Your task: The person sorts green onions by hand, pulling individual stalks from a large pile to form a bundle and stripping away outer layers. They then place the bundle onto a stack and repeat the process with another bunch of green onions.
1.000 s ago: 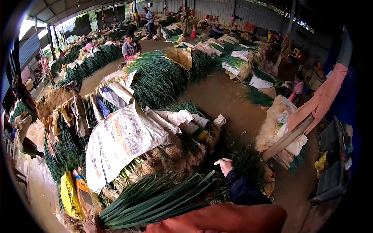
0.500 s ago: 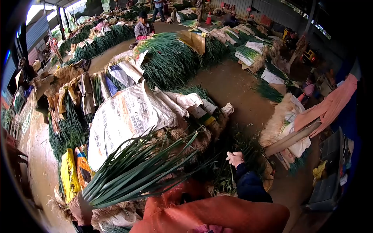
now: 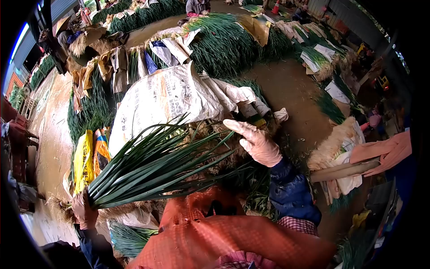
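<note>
My left hand [image 3: 85,210], in a pale glove, grips a bunch of green onions [image 3: 148,166] near the root end at the lower left. The long green leaves fan out to the right across my front, and the roots stick out left of my fist. My right hand [image 3: 256,142], gloved too, is raised beside the leaf tips with its fingers stretched out and nothing in it. Behind the bunch, a white printed sack [image 3: 156,101] covers a pile of onions. Below it runs a red-orange apron [image 3: 201,233] over my lap.
A yellow bag [image 3: 83,161] and an orange bag [image 3: 101,150] hang at the pile's left. Farther off lies a large heap of green onions [image 3: 219,45], with a person [image 3: 197,7] behind it. A wooden post [image 3: 345,171] with pink cloth juts in from the right.
My right hand has risen from low on the right toward the leaf tips, fingers now extended. My left hand still holds the bunch, a little higher. The view has tilted down and turned left.
</note>
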A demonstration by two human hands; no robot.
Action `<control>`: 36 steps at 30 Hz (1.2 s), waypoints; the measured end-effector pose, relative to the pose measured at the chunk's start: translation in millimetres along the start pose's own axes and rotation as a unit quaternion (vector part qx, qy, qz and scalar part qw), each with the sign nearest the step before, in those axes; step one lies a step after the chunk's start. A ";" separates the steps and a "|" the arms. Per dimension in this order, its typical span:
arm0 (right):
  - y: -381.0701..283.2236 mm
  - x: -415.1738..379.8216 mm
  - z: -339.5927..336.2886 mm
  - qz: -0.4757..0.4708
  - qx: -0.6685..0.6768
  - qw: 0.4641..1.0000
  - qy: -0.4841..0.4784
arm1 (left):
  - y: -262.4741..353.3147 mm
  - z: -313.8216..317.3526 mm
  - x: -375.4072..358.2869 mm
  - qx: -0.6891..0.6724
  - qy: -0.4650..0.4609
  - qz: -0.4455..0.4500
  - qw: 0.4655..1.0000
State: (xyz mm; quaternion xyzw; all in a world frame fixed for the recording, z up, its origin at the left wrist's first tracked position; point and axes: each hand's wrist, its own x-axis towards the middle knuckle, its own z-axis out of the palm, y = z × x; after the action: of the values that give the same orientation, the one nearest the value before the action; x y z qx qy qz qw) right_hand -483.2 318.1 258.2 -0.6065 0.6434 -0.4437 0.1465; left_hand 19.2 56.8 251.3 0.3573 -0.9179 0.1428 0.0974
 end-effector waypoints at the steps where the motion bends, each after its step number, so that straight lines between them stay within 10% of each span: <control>1: -2.2 12.0 12.2 -0.017 -0.010 0.999 -0.034 | 1.6 -2.1 1.2 0.002 0.001 0.007 1.000; 5: 28.1 27.2 57.5 0.025 -0.028 0.994 -0.101 | 4.3 -8.8 1.0 0.022 -0.004 0.018 1.000; 7: 51.6 27.0 80.4 0.066 0.232 0.970 -0.007 | 1.1 -6.4 -4.0 0.036 -0.016 0.019 0.999; 13: 103.7 3.7 30.4 0.177 0.268 0.916 0.239 | 0.9 -4.7 -13.6 0.045 -0.048 -0.003 0.998; 14: 122.9 -13.7 4.1 0.378 0.409 0.797 0.236 | 1.8 -6.8 -13.7 0.049 -0.041 0.002 0.998; 17: 84.3 -44.2 -17.0 0.202 0.065 0.974 0.075 | 13.3 -11.9 -7.5 0.053 -0.021 0.016 0.998; 21: 31.5 -22.1 16.6 0.074 -0.086 0.982 -0.150 | 15.1 -10.8 0.8 0.052 -0.034 0.036 0.997; 24: 42.2 -21.9 39.7 0.229 -0.217 0.904 -0.288 | 7.2 -4.8 -0.8 0.041 -0.034 0.042 0.998; 26: 71.7 -36.5 57.3 0.129 -0.291 0.920 -0.229 | 8.3 -2.2 -0.7 0.050 -0.038 0.040 0.997; 32: 154.5 -76.1 57.4 0.217 0.087 0.950 0.207 | 12.9 0.0 -6.0 0.052 -0.042 0.047 0.997; 34: 151.3 -94.9 15.6 0.354 -0.083 0.920 0.144 | 9.7 -3.8 -10.5 0.032 -0.052 0.028 0.998; 36: 127.5 -96.8 -3.1 0.432 0.018 0.895 0.111 | 12.0 -6.9 -12.6 0.035 -0.055 0.011 0.998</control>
State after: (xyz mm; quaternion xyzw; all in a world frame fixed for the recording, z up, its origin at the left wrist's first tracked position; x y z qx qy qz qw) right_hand -546.9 390.9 130.6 -0.2131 0.8458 -0.4126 0.2626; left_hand 20.6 75.4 252.0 0.3577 -0.9202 0.1557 0.0325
